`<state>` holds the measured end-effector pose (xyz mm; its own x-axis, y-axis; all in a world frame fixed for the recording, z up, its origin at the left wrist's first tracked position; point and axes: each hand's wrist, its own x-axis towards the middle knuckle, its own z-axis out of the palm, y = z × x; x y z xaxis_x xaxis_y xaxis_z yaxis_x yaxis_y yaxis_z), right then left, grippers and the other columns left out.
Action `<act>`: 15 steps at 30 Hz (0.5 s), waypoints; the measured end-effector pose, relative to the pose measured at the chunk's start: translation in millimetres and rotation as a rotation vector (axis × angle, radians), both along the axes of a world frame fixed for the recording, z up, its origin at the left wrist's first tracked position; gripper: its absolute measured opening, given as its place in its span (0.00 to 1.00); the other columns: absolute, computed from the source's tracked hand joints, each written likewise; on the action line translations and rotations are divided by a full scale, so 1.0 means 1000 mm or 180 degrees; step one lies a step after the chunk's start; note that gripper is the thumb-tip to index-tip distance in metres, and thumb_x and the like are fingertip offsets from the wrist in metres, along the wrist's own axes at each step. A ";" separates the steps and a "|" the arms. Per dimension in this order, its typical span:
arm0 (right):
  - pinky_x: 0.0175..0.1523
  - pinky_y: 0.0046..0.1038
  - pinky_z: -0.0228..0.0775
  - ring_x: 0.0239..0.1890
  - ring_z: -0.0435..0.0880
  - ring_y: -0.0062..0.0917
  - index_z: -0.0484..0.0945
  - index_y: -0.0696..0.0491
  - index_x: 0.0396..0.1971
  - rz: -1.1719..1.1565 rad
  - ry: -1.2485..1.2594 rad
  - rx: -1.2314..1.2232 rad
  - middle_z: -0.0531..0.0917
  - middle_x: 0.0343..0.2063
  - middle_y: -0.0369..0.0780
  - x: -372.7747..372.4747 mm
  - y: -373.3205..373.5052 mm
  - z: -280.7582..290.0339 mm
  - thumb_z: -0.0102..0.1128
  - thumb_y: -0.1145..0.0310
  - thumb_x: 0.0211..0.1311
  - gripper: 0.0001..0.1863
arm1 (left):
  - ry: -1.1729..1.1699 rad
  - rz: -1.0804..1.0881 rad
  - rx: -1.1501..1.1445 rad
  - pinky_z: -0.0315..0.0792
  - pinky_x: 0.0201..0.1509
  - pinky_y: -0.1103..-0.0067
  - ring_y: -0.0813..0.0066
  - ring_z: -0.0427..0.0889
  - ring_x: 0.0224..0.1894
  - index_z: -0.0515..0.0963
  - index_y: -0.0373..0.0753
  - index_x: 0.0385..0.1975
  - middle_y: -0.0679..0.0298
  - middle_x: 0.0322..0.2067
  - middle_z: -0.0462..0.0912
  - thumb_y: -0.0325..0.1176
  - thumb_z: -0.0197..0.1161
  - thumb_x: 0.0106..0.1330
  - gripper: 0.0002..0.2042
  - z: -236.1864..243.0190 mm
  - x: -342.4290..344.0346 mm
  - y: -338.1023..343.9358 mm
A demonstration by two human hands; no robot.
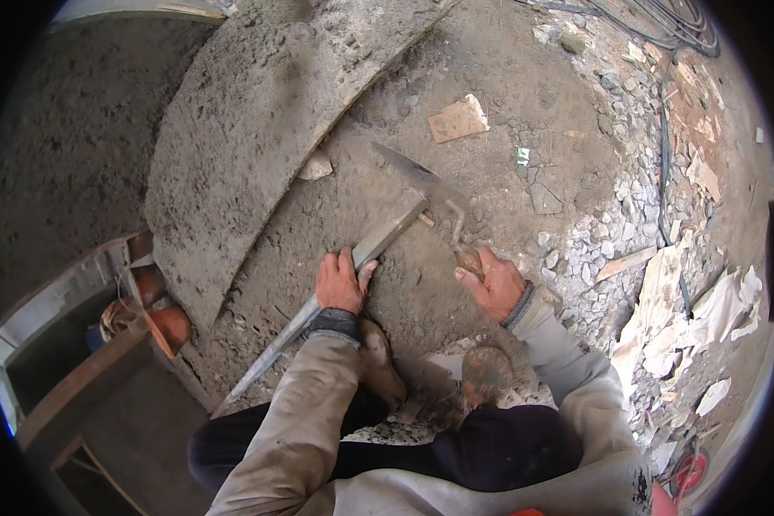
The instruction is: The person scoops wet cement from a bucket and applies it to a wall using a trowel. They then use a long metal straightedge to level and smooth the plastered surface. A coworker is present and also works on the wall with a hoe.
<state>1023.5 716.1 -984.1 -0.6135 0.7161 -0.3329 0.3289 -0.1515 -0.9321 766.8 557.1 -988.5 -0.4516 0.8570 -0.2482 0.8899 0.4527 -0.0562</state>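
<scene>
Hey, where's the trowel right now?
In the head view, the trowel is just above and right of centre, gripped in the right hand, its blade by the upper end of the long grey bar.

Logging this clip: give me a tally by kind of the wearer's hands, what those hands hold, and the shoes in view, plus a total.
Hands: 2 (left hand, right hand)
Trowel: 1, held in the right hand
Long bar: 1, held in the left hand
Shoes: 2 (left shoe, right shoe)
Total: 6
</scene>
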 end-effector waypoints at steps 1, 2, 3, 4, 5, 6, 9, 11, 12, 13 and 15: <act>0.28 0.33 0.72 0.22 0.82 0.38 0.70 0.61 0.41 0.0312 -0.0146 -0.0137 0.79 0.21 0.48 0.004 0.006 -0.007 0.57 0.61 0.63 0.17 | 0.0020 0.0006 -0.0024 0.69 0.46 0.67 0.55 0.72 0.41 0.70 0.37 0.51 0.54 0.37 0.69 0.53 0.58 0.63 0.26 -0.002 -0.001 0.000; 0.28 0.32 0.72 0.22 0.82 0.38 0.70 0.61 0.41 0.0636 -0.0297 -0.0279 0.79 0.21 0.47 0.005 0.010 -0.012 0.57 0.62 0.63 0.17 | 0.0025 -0.0007 0.0018 0.69 0.46 0.67 0.55 0.72 0.41 0.70 0.37 0.51 0.54 0.37 0.69 0.53 0.58 0.63 0.26 -0.002 -0.003 0.002; 0.28 0.33 0.72 0.22 0.82 0.37 0.69 0.61 0.41 0.0271 0.0061 0.0028 0.79 0.21 0.47 0.006 0.011 0.004 0.56 0.62 0.63 0.17 | 0.0020 -0.0010 0.0042 0.69 0.46 0.67 0.55 0.72 0.41 0.70 0.37 0.51 0.54 0.37 0.69 0.52 0.58 0.63 0.26 -0.001 -0.002 0.001; 0.29 0.34 0.72 0.22 0.82 0.37 0.70 0.61 0.41 0.0006 0.0128 -0.0016 0.79 0.21 0.47 0.004 0.012 0.012 0.56 0.61 0.63 0.17 | 0.0016 -0.0013 0.0064 0.69 0.46 0.67 0.55 0.72 0.41 0.71 0.37 0.50 0.54 0.37 0.69 0.52 0.58 0.63 0.26 0.001 -0.002 0.000; 0.29 0.35 0.72 0.23 0.82 0.37 0.70 0.61 0.40 -0.0271 0.0178 -0.0053 0.79 0.21 0.47 0.004 0.014 0.021 0.55 0.61 0.63 0.17 | 0.0028 0.0062 0.0065 0.69 0.46 0.67 0.55 0.72 0.41 0.71 0.37 0.50 0.54 0.37 0.69 0.52 0.59 0.63 0.25 0.001 -0.001 0.008; 0.30 0.35 0.72 0.23 0.82 0.38 0.70 0.61 0.40 -0.0548 0.0228 -0.0087 0.79 0.21 0.47 0.004 0.014 0.026 0.55 0.60 0.63 0.18 | 0.0022 0.0046 0.0067 0.69 0.46 0.67 0.55 0.72 0.41 0.71 0.37 0.50 0.54 0.37 0.69 0.51 0.59 0.62 0.25 0.002 -0.001 0.005; 0.28 0.31 0.70 0.21 0.80 0.31 0.70 0.61 0.38 0.0449 -0.0272 -0.0081 0.77 0.18 0.43 0.002 0.005 -0.006 0.55 0.61 0.64 0.16 | 0.0004 -0.0003 0.0095 0.69 0.46 0.67 0.55 0.72 0.41 0.71 0.37 0.50 0.54 0.37 0.70 0.50 0.60 0.62 0.24 0.001 -0.001 0.001; 0.25 0.29 0.68 0.19 0.77 0.27 0.69 0.61 0.36 0.0654 -0.0126 0.0103 0.75 0.15 0.43 0.000 0.016 -0.016 0.55 0.62 0.64 0.15 | 0.0001 0.0024 0.0080 0.69 0.46 0.67 0.55 0.72 0.41 0.71 0.37 0.50 0.54 0.38 0.70 0.51 0.60 0.62 0.25 0.001 0.000 0.003; 0.25 0.31 0.68 0.19 0.77 0.29 0.69 0.61 0.35 0.0311 0.0077 -0.0032 0.74 0.15 0.44 -0.002 0.018 -0.011 0.55 0.61 0.64 0.16 | 0.0005 0.0028 0.0098 0.69 0.46 0.67 0.55 0.72 0.41 0.71 0.37 0.50 0.54 0.38 0.70 0.51 0.60 0.62 0.25 0.000 -0.001 0.005; 0.25 0.32 0.68 0.19 0.78 0.31 0.69 0.61 0.34 -0.0032 0.0280 -0.0168 0.74 0.15 0.46 0.000 0.020 -0.002 0.55 0.60 0.64 0.16 | 0.0010 0.0031 0.0114 0.69 0.46 0.67 0.55 0.72 0.41 0.71 0.37 0.50 0.54 0.38 0.70 0.51 0.60 0.62 0.25 0.000 -0.003 0.009; 0.26 0.34 0.68 0.19 0.78 0.34 0.69 0.61 0.34 -0.0478 0.0519 -0.0456 0.74 0.15 0.48 0.004 0.019 0.016 0.55 0.60 0.64 0.17 | 0.0173 -0.0129 0.0257 0.69 0.42 0.68 0.57 0.73 0.37 0.73 0.37 0.49 0.56 0.34 0.70 0.56 0.59 0.61 0.27 -0.006 -0.005 0.003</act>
